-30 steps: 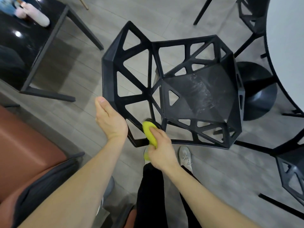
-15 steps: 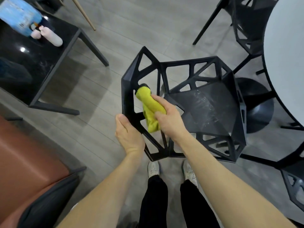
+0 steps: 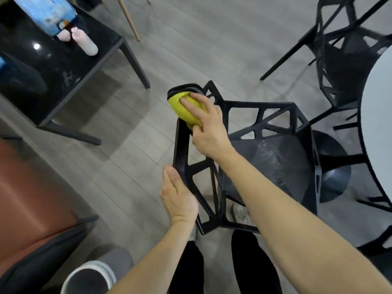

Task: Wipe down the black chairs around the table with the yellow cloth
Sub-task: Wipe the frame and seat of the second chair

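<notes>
My left hand (image 3: 178, 196) fingers wrapped behind black chair (image 3: 273, 166) backrest edge, out of sight. Yellow cloth (image 3: 186, 107) partly under my right hand (image 3: 206, 126). White round desk (image 3: 377, 115) cut off at right edge. Label on blue pack (image 3: 47, 12) too blurred to read; pack cut by top edge.

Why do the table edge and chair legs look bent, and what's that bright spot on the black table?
Head view: the wide-angle lens bows straight lines near the edges, like the white table rim; the spot is a lamp's glare on the glossy black table; the cloth under the right hand is a bit smeared at its top edge.
</notes>
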`<state>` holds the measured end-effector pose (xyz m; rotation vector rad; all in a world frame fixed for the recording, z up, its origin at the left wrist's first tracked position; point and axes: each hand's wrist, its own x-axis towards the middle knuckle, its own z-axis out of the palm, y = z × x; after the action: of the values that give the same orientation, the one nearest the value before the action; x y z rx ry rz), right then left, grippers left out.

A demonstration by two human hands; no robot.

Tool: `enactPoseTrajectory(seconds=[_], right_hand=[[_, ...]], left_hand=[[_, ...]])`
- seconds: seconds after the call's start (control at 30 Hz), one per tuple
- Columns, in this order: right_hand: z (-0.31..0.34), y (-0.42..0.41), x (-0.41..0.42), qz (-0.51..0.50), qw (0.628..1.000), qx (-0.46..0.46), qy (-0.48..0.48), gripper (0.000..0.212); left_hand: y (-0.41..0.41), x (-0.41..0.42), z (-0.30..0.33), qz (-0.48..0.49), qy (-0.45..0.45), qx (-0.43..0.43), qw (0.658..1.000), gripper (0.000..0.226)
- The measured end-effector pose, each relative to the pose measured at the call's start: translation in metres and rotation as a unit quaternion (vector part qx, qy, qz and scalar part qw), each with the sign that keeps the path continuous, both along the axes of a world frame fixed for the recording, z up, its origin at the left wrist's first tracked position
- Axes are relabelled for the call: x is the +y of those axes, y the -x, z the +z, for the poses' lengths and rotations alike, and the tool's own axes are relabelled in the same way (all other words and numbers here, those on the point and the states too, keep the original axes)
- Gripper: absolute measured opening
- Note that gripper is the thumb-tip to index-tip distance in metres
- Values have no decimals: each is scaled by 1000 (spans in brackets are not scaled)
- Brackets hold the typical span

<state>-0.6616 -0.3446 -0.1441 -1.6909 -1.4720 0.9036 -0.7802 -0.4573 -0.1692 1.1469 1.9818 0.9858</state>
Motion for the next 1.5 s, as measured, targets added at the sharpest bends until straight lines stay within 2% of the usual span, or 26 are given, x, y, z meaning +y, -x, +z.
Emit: enactPoseTrajectory(seconds=[0.07,0.17,0.23,0.3,0.33,0.4,0.5,0.57,0.6,0.73,0.8,0.87,0.97,1.0,1.07,1.13,1.17,1.23,1.27,1.33,1.4,1.47,1.5], right_hand=[[0,-1,6,-17,1000,6,22,82],[3,19,-64,56,997,56,-4,85],[-9,11,-106,90,991,92,24,82],[-33,-15,-108,12,979,160,124,72],[-44,-31,-100,-54,956,206,202,64],[-61,-65,-87,-159,906,257,295,50],[-71,-103,-71,-224,876,284,318,50],[-82,-116,-42,-233,892,262,285,53],[-90,-118,-20,-228,902,252,265,56],[-123,-104,36,-199,931,219,213,64],[-139,-77,10,-184,933,223,213,65],[-153,-46,-57,-149,925,252,243,68],[-172,-46,-136,-106,902,229,351,64],[-173,-58,-131,-124,883,241,383,55],[-183,-81,-95,-208,866,248,381,42],[-176,-97,-41,-259,877,258,311,46],[-173,-95,-21,-256,892,258,268,52],[-168,-74,-10,-220,915,239,240,62],[-167,-57,-22,-202,914,252,246,63],[-165,-27,-71,-184,919,212,276,61],[-159,-13,-121,-171,919,187,303,62],[-158,-16,-136,-186,900,193,344,58],[-159,-20,-129,-209,886,201,361,55]], left_hand=[[-2,0,1,14,-3,11,1000,38],[1,0,3,18,7,13,1000,43],[1,0,7,17,27,23,999,45],[2,1,10,21,97,24,995,54],[4,4,12,30,138,-1,990,57],[13,16,22,6,183,-14,983,42],[17,73,43,-91,165,101,977,33],[6,126,49,-172,156,212,949,37],[-6,151,49,-209,164,241,933,41],[-44,197,41,-276,206,272,898,78],[-48,196,40,-265,194,307,893,84],[-47,193,42,-251,194,313,895,85],[-44,192,41,-253,185,312,897,84],[-44,192,40,-258,182,315,895,84],[-44,192,41,-259,177,314,896,85],[-45,191,41,-257,176,309,899,84],[-44,191,40,-258,173,306,900,83],[-43,191,38,-265,162,303,901,82],[-41,191,36,-270,156,305,900,81],[-38,192,33,-287,140,312,895,77],[-35,191,31,-318,101,319,887,60],[-32,187,32,-359,52,315,877,42],[-31,185,34,-381,28,310,871,41]])
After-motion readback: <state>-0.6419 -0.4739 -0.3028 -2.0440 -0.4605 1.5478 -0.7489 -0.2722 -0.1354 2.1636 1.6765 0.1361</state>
